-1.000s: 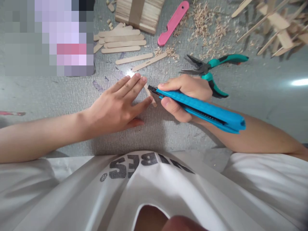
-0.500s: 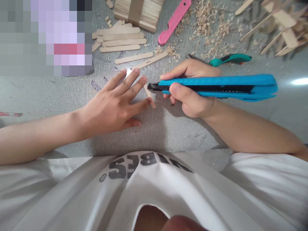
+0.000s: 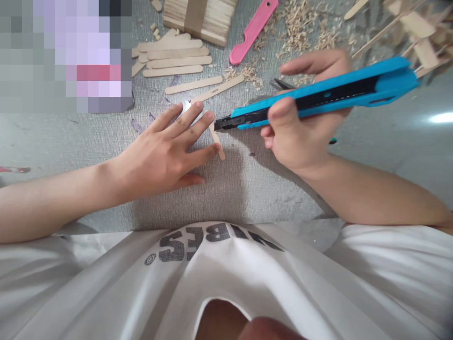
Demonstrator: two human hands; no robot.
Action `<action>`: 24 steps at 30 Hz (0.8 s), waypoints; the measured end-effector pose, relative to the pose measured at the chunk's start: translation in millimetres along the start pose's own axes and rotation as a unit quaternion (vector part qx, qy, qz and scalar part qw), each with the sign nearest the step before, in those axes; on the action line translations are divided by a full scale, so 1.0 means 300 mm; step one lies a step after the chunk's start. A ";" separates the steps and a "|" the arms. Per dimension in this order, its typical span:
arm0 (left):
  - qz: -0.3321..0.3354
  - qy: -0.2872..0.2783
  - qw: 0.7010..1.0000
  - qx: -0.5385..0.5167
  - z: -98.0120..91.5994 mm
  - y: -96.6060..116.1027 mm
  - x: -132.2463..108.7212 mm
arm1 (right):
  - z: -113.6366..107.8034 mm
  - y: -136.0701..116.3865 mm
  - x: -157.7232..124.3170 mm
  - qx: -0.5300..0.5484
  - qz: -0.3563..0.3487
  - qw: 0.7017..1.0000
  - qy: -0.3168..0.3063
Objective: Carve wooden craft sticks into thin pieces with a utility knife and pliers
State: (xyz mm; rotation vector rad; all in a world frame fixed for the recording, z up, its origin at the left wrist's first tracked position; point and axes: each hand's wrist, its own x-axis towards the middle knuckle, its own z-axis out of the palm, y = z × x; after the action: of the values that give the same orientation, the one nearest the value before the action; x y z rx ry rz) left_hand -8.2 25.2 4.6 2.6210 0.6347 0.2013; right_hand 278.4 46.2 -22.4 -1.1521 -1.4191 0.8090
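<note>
My left hand [image 3: 170, 146] lies with its fingers spread on the grey table, its fingertips on a small wooden craft stick [image 3: 218, 144] that slants beneath them. Part of that stick is hidden by the fingers. In my right hand [image 3: 300, 137] is a blue utility knife [image 3: 334, 92], its grip end raised to the right. The knife's dark tip sits at the stick's right edge, close to my left fingertips; whether it touches the wood I cannot tell. Just beyond lie two more craft sticks [image 3: 194, 85], one slanted with a dark mark on it.
A pile of craft sticks [image 3: 179, 62] lies beyond my left hand, near a banded bundle [image 3: 215, 21]. A pink-handled cutter [image 3: 253, 33] and wood shavings [image 3: 300, 28] are at the back. A structure of sticks [image 3: 419, 33] stands far right. Green-handled pliers or cutters are mostly behind my right hand.
My right hand has lifted the knife's grip end up and away, and its index finger has come off the knife's front. The tip stays by the stick. My left hand holds its place.
</note>
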 end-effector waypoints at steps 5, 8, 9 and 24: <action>0.007 0.002 1.000 0.025 0.005 -0.001 -0.003 | 0.051 -0.021 0.002 0.088 -0.015 0.992 0.088; -0.002 0.005 1.000 -0.008 0.011 -0.003 -0.001 | 0.064 -0.021 0.003 0.150 -0.010 0.982 0.111; -0.002 0.010 1.000 -0.013 0.012 -0.004 0.000 | 0.064 -0.020 0.004 0.154 -0.006 0.981 0.117; 0.010 0.003 0.999 0.032 0.013 -0.003 -0.005 | 0.035 -0.021 0.011 0.132 0.082 0.986 0.056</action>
State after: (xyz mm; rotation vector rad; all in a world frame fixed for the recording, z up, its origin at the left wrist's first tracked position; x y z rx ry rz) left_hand -9.1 23.7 0.7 2.6907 0.6271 0.1970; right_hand 267.1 48.6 -17.4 -1.0983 -1.0980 0.9999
